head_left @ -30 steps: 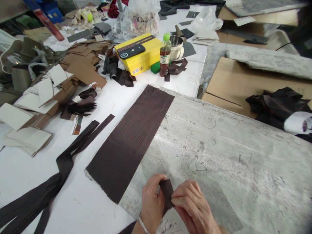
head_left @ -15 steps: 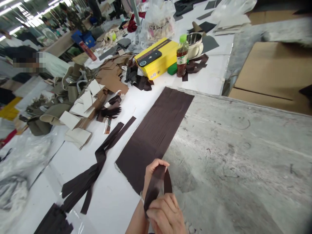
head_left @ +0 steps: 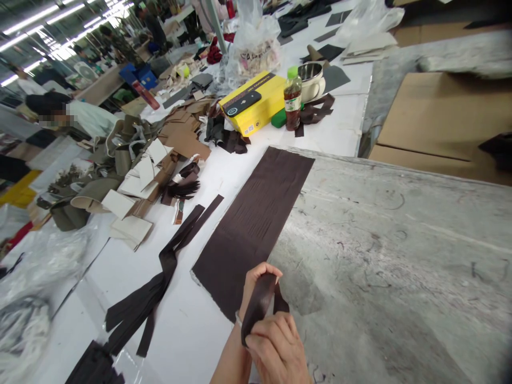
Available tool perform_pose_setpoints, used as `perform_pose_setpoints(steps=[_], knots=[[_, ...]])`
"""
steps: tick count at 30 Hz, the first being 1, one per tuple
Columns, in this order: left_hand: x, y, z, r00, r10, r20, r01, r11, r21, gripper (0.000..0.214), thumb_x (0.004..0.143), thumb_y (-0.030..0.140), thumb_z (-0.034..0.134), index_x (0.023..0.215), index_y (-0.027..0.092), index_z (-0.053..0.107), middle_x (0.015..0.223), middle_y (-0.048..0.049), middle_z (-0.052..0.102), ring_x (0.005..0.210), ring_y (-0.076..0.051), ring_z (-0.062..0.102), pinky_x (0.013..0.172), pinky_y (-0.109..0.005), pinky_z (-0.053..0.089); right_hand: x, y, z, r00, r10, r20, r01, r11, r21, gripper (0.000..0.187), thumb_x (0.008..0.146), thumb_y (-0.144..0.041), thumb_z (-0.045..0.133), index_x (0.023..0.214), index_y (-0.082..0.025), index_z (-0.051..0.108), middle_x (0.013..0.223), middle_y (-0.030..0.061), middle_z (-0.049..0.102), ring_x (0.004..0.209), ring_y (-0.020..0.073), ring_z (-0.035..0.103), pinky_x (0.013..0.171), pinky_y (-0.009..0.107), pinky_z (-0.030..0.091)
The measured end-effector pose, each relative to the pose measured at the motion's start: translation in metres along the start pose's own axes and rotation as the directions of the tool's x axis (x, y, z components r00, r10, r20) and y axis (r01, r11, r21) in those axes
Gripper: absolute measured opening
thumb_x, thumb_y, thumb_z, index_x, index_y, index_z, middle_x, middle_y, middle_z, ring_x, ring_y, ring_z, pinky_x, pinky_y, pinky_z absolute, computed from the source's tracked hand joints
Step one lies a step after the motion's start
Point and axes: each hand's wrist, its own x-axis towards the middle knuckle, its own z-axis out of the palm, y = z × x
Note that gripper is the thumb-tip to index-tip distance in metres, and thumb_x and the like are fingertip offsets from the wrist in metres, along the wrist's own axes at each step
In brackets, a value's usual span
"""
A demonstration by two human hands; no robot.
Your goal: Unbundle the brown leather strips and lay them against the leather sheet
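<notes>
A dark brown strip (head_left: 258, 304), leather-like, is bent in a loop between my two hands. My left hand (head_left: 254, 278) pinches its upper part, thumb and finger closed at the fold. Nearer to me, my right hand (head_left: 278, 344) is closed on the lower part of the same strip, its knuckles hiding the end. Just beyond the hands lies a flat dark brown sheet (head_left: 260, 213) with several thin parallel slits or creases in it. Left of the sheet, a heap of similar dark strips (head_left: 154, 282) is spread on the white table.
A grey stained board (head_left: 400, 256) covers the right side. Behind the sheet stand a yellow box (head_left: 276, 90), a drink bottle (head_left: 293, 104) and a metal-lined mug (head_left: 314, 80). Cut pieces and pouches (head_left: 96, 194) pile up at left. A person (head_left: 92, 117) bends over there.
The strip's loop has opened out slightly between my hands, its far side shifting right. Both hands keep their hold. The whole view has tilted and shifted a little.
</notes>
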Motion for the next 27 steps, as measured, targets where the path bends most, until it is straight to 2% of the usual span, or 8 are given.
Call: perform_pose_setpoints(steps=[4,10,14,17,20,22,25,27], knots=[[0.012,0.002,0.003,0.998,0.044,0.053,-0.047,0.997,0.068,0.013,0.068,0.029,0.062,0.069,0.016,0.063,0.061,0.0009,0.053,0.06,-0.012,0.045,0.058,-0.026,0.034,0.007,0.004,-0.007,0.999,0.042,0.001,-0.042,0.999,-0.029,0.019,0.089,-0.008,0.042,0.085,-0.017,0.057,0.075,0.0018,0.06,0.071,0.0124,0.052,0.065,0.028,0.036],[0.029,0.009,0.012,0.991,0.027,0.127,-0.04,0.994,0.102,0.009,0.061,0.022,0.061,0.067,0.017,0.063,0.058,0.0021,0.052,0.058,-0.012,0.043,0.056,-0.026,0.032,0.013,0.013,-0.015,0.997,0.072,-0.016,-0.073,0.995,-0.065,0.016,0.089,-0.008,0.044,0.087,-0.018,0.056,0.077,0.0023,0.061,0.072,0.0134,0.053,0.065,0.029,0.038],[0.023,0.018,0.018,0.984,-0.027,0.178,0.02,0.999,0.041,0.014,0.063,0.026,0.059,0.073,0.017,0.063,0.059,0.0021,0.052,0.058,-0.012,0.044,0.057,-0.026,0.034,0.021,0.014,-0.025,0.995,0.101,0.003,-0.101,0.995,-0.009,0.011,0.089,-0.01,0.047,0.087,-0.018,0.054,0.081,0.0027,0.062,0.074,0.0137,0.054,0.066,0.028,0.042],[0.008,0.02,0.016,0.958,-0.079,0.274,0.105,0.991,-0.083,0.018,0.069,0.032,0.057,0.077,0.017,0.062,0.063,0.0007,0.054,0.06,-0.013,0.047,0.062,-0.027,0.037,0.037,0.022,-0.05,0.981,0.192,0.027,-0.193,0.98,0.049,0.01,0.089,-0.013,0.048,0.089,-0.02,0.054,0.086,0.003,0.062,0.08,0.0142,0.057,0.071,0.026,0.046],[-0.009,0.016,0.004,0.908,-0.062,0.415,0.136,0.979,-0.152,0.017,0.07,0.031,0.062,0.073,0.014,0.064,0.068,-0.0028,0.061,0.069,-0.014,0.054,0.073,-0.027,0.039,0.066,0.048,-0.088,0.887,0.461,0.028,-0.462,0.887,0.005,0.005,0.089,-0.025,0.054,0.087,-0.022,0.057,0.081,0.002,0.062,0.075,0.0143,0.059,0.065,0.023,0.046],[-0.021,0.01,-0.007,0.889,-0.069,0.454,0.159,0.974,-0.164,0.021,0.075,0.033,0.062,0.078,0.013,0.065,0.07,-0.0048,0.065,0.071,-0.015,0.057,0.077,-0.028,0.038,0.089,0.076,-0.115,0.799,0.602,-0.007,-0.602,0.798,-0.014,0.017,0.085,-0.038,0.059,0.084,-0.021,0.058,0.075,0.002,0.061,0.068,0.0143,0.058,0.059,0.023,0.044],[-0.033,-0.009,-0.022,0.895,-0.12,0.429,0.215,0.96,-0.179,0.033,0.08,0.045,0.059,0.079,0.012,0.064,0.064,-0.0043,0.065,0.061,-0.013,0.055,0.065,-0.025,0.037,0.119,0.126,-0.146,0.722,0.689,0.056,-0.691,0.723,0.016,0.036,0.074,-0.053,0.066,0.08,-0.019,0.059,0.07,0.0033,0.061,0.064,0.015,0.056,0.056,0.025,0.043],[-0.036,-0.027,-0.028,0.898,-0.162,0.409,0.26,0.945,-0.197,0.042,0.074,0.055,0.062,0.076,0.013,0.062,0.058,-0.0015,0.06,0.052,-0.01,0.049,0.054,-0.023,0.031,0.132,0.161,-0.157,0.679,0.722,0.136,-0.727,0.687,-0.019,0.042,0.068,-0.057,0.068,0.078,-0.017,0.059,0.07,0.0045,0.062,0.065,0.0157,0.055,0.059,0.026,0.043]])
